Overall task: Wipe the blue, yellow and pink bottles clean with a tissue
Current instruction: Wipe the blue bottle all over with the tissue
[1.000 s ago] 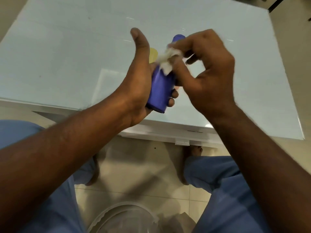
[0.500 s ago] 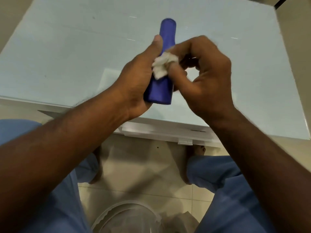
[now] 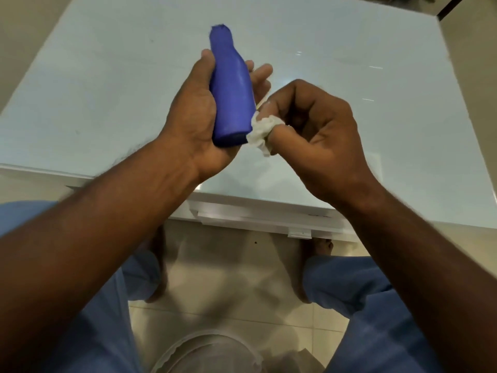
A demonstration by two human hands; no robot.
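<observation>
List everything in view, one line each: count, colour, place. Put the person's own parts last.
bottle: one, blue, held above the table, neck pointing away.
tissue: one, white, crumpled, against the bottle's lower right edge.
table: one, pale glass top, white near edge.
floor: beige tiles, under the table.
bin: one, translucent white rim, bottom edge between the knees.
trousers: blue, both legs, lower corners.
feet: two, bare, on the floor.
left hand: holds the bottle.
right hand: pinches the tissue.

One blue plastic bottle [image 3: 231, 95], one crumpled white tissue [image 3: 259, 133], one pale glass-topped table [image 3: 107, 84], two hands, and one translucent round container [image 3: 209, 354] below.
</observation>
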